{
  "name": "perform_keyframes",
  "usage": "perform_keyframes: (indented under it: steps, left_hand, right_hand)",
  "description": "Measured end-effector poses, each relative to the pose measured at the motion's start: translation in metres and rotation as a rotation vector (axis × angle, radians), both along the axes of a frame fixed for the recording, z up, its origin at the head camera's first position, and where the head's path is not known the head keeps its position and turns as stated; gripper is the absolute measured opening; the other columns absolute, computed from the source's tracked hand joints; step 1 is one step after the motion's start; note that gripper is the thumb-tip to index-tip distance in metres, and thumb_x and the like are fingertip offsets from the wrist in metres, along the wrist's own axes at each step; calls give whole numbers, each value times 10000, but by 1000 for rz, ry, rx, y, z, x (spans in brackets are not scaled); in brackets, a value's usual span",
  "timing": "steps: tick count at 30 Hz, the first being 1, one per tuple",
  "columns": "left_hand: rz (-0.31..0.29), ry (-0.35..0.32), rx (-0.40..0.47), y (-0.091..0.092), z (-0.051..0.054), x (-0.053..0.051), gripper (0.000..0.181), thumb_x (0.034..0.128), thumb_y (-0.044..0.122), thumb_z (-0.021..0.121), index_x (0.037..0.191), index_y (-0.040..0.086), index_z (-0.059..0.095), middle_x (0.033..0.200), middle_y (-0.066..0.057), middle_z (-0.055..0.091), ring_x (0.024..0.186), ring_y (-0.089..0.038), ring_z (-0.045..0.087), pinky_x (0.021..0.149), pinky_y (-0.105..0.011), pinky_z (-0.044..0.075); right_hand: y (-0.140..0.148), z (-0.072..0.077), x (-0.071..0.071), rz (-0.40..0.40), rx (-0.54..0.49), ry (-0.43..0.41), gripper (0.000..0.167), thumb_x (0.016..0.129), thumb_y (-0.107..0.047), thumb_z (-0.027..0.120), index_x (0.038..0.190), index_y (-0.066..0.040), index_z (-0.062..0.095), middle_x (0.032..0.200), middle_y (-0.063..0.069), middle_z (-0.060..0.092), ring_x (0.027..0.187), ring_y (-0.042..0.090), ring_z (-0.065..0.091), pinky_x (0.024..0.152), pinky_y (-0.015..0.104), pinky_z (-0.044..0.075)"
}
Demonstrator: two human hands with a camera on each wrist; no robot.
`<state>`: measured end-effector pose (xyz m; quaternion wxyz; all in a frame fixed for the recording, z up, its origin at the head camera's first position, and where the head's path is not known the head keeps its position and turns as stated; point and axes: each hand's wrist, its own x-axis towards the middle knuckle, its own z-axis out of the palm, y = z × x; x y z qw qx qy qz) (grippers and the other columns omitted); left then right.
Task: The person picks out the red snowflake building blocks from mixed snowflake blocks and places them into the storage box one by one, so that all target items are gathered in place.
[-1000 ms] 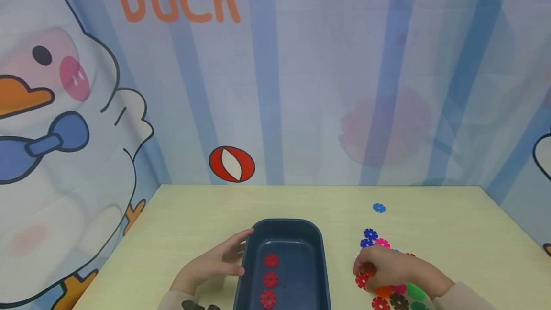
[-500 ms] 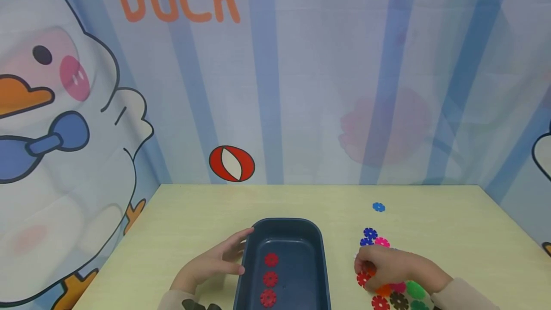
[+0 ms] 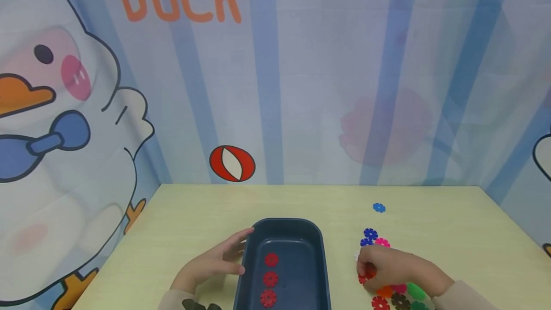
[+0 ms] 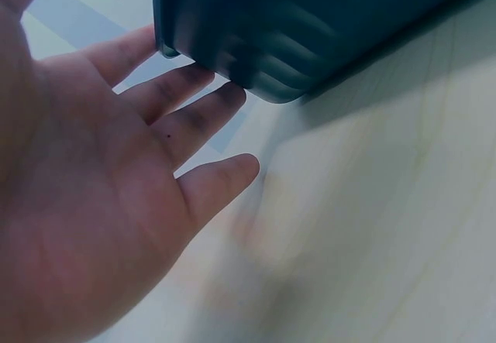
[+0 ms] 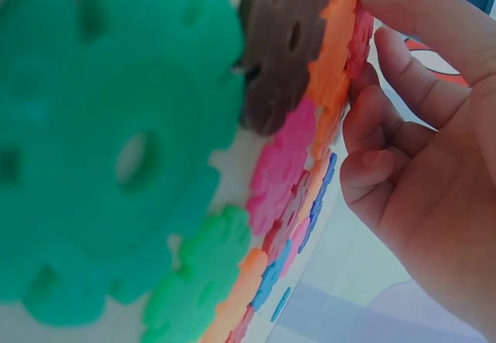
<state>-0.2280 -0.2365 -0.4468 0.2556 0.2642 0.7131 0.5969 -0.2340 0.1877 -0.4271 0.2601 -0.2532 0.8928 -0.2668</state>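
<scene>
My left hand rests its thumb and fingers, fairly straight, against the left side of a dark blue tray. Three red snowflake discs lie in a column inside that tray. At the right, my right hand reaches down into a spread of coloured snowflake discs. Its thumb and curled fingers pinch a red snowflake disc, partly hidden by the fingers. Orange, brown and green discs lie close by in the right wrist view.
Dark blue discs and a pink one lie beyond the right hand, with a lighter blue disc farther back. A pale wooden table carries everything. A duck-printed curtain hangs behind it.
My right hand has shifted very slightly to the right, and less of the red disc shows at its fingertips. The left hand and tray stay put.
</scene>
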Motion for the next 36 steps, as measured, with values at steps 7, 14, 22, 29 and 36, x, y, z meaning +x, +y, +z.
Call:
perform_keyframes:
  steps: [7,14,22,29,36]
  left_hand:
    - [1,1,-3,0,1,0,840,892,144,654,1544,85,129,1586,-223,116,1430,-468,143,1138,-596,184]
    - [-2,5,-2,-1,1,0,841,892,145,655,1545,87,128,1586,-224,109,1430,-467,144,1139,-595,183]
    - [-11,11,-1,-1,-1,0,833,898,138,646,1546,88,126,1587,-220,111,1430,-463,150,1138,-588,197]
    - [-9,9,-1,0,1,0,833,898,134,646,1546,87,124,1587,-220,108,1431,-463,145,1139,-588,194]
    - [-4,5,-1,0,0,0,834,895,139,650,1545,91,131,1587,-217,115,1430,-465,146,1135,-594,199]
  right_hand:
    - [-2,0,0,-14,12,8,209,765,-121,794,837,-172,605,807,-23,574,769,171,516,652,257,460]
    - [-1,3,1,-16,-28,2,212,768,-111,795,883,-163,623,836,-22,578,796,179,521,666,256,478]
    - [0,1,1,-8,-27,15,187,774,-124,795,886,-177,655,840,-37,580,789,161,529,671,246,488]
    - [4,1,0,15,-67,1,125,815,-81,749,874,-151,665,825,-38,597,758,157,544,684,255,497]
    - [8,5,-3,83,-101,16,109,875,-69,679,850,-175,671,771,-88,613,686,80,533,655,213,485]
